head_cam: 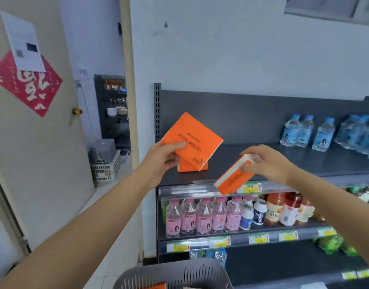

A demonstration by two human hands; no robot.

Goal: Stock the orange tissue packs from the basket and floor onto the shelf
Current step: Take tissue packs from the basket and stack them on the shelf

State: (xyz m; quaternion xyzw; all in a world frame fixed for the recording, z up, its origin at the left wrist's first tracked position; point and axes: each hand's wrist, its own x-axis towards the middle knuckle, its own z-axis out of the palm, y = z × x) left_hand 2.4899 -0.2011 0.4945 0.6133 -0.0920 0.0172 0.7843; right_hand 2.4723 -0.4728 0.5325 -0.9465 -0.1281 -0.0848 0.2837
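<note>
Left hand [165,157] clamped on raised pack [192,138], right hand [269,161] clamped on tilted pack [233,180]. Risk: knocking over standing pack [190,167] on shelf [325,161].

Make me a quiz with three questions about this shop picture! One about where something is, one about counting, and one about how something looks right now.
1. Where do the blue-capped water bottles stand?
A. on the top shelf, towards its right
B. in a basket
C. on the floor

2. How many hands hold an orange tissue pack?
A. none
B. one
C. two

3. How does the writing read on the left pack, gripped by the left hand?
A. upside down
B. right way up
C. there is no writing

Answers:
1 A: the bottles line the right part of the dark top shelf.
2 C: the left hand grips the left pack, and the right hand grips the right pack.
3 A: the words "COTTON TISSUE" show inverted.
</note>
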